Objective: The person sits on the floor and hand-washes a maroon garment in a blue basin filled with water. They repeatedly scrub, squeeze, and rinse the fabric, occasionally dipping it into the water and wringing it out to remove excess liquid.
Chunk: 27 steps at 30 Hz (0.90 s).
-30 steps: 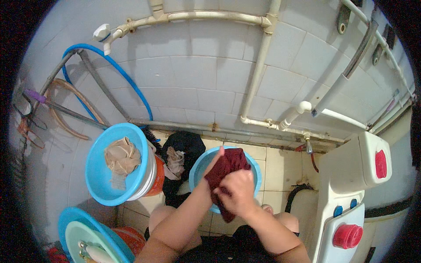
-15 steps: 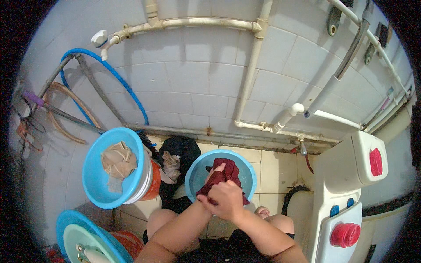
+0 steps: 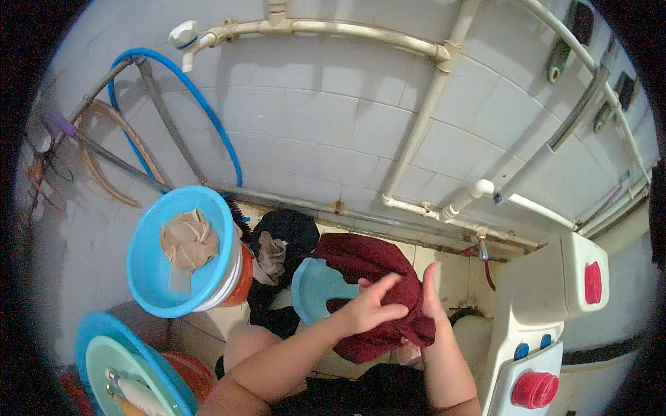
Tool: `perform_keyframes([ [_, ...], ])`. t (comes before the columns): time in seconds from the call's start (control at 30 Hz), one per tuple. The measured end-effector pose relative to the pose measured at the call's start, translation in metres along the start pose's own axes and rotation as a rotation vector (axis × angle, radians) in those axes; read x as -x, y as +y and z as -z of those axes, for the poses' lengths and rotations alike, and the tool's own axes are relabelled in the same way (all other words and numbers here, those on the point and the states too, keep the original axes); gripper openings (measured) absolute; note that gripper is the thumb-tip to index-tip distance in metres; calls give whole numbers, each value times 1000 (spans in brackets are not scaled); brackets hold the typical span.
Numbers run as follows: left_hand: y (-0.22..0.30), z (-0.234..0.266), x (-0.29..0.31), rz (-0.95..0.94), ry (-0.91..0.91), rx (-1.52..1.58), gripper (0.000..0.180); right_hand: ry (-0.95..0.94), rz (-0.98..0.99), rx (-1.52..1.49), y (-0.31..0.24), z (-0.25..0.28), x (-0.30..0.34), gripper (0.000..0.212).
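A maroon cloth garment [image 3: 374, 258] is held up, spread out over the right part of the light-blue basin [image 3: 313, 281] on the floor. My left hand [image 3: 371, 306] lies against its near side, with thumb and forefinger stretched apart. On the right edge of the cloth is my right hand [image 3: 431, 295], its thumb pointing up and its other fingers hidden in the folds. The cloth's lower part hangs between my forearms, over my knees.
Left stands a blue basin [image 3: 142, 277] with beige cloth [image 3: 189, 239], resting on buckets. Below it are nested basins [image 3: 90, 347]. Dark clothes [image 3: 284, 229] lie beside the floor basin. At right is a white toilet tank [image 3: 548, 277]; pipes [image 3: 423, 132] run along the tiled wall.
The maroon garment, bunched in my hands inside the basin before, is now lifted and spread out. My hands have moved apart, the right one farther right. The view has shifted slightly.
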State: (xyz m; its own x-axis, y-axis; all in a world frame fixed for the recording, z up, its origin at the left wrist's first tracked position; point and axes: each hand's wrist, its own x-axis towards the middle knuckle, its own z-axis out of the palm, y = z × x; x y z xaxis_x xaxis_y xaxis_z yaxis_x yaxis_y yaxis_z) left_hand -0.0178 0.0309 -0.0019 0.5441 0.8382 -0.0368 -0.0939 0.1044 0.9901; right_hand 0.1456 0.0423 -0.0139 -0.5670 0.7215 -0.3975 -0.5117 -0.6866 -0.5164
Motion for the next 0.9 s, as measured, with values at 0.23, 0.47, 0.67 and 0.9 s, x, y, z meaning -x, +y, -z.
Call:
perform_keyframes([
  [0.23, -37, -5, -6, 424, 267, 758, 59, 263, 317, 270, -14, -4, -8, 36],
  [0.47, -30, 21, -19, 293, 105, 1279, 86, -91, 178, 898, -1, -34, 14, 54],
  [0.67, -11, 50, -25, 205, 323, 1241, 56, -38, 77, 894, -2, -28, 26, 56],
  [0.9, -36, 42, -34, 169, 514, 1165, 17, 529, 902, 1119, 12, -32, -8, 54],
])
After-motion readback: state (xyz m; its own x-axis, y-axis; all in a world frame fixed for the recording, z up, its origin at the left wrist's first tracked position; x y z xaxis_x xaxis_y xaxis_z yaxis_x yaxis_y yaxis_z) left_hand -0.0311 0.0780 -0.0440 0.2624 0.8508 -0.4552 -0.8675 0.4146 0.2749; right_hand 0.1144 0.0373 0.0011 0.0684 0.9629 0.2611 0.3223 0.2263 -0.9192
